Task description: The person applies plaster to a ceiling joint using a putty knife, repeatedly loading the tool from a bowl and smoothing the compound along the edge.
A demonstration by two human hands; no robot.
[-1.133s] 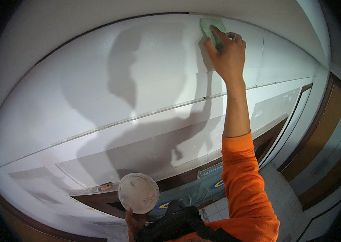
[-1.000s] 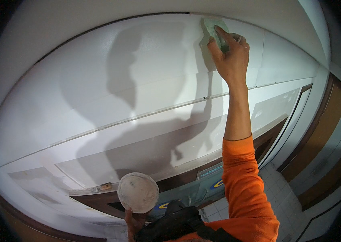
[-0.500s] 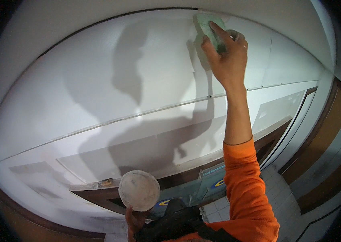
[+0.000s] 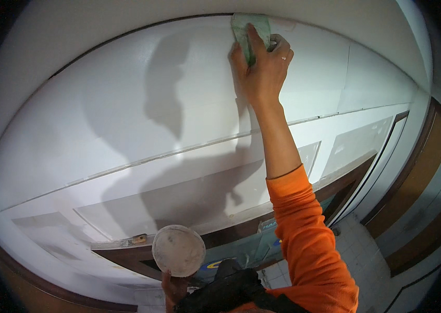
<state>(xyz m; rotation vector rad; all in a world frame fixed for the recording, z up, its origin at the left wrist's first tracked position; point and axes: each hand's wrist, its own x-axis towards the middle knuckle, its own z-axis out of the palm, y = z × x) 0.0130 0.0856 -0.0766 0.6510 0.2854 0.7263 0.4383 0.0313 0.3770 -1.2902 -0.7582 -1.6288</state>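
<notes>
Up at the top of the white wall, my right hand (image 4: 266, 73) grips a pale green, flat putty spreader (image 4: 242, 26). Its far edge touches the seam where the wall meets the ceiling. My index finger is stretched along its face, and the other fingers curl round its side. Low down, my left hand (image 4: 174, 286) holds a round, whitish, smeared disc-like thing (image 4: 179, 251). Only part of that hand shows beneath it; whether the disc is a lid or a shallow container, I cannot tell.
A dark open seam (image 4: 142, 31) runs left from the spreader. A narrow ledge (image 4: 121, 168) crosses the white wall (image 4: 116, 109). Below are a brown wooden frame (image 4: 231, 232) and glass with a blue-and-yellow mark. A small tan object (image 4: 138, 239) rests on the frame's upper ledge.
My right hand and the spreader have shifted left along the top seam, where the dark gap now ends farther left. My left hand and the disc have dropped slightly.
</notes>
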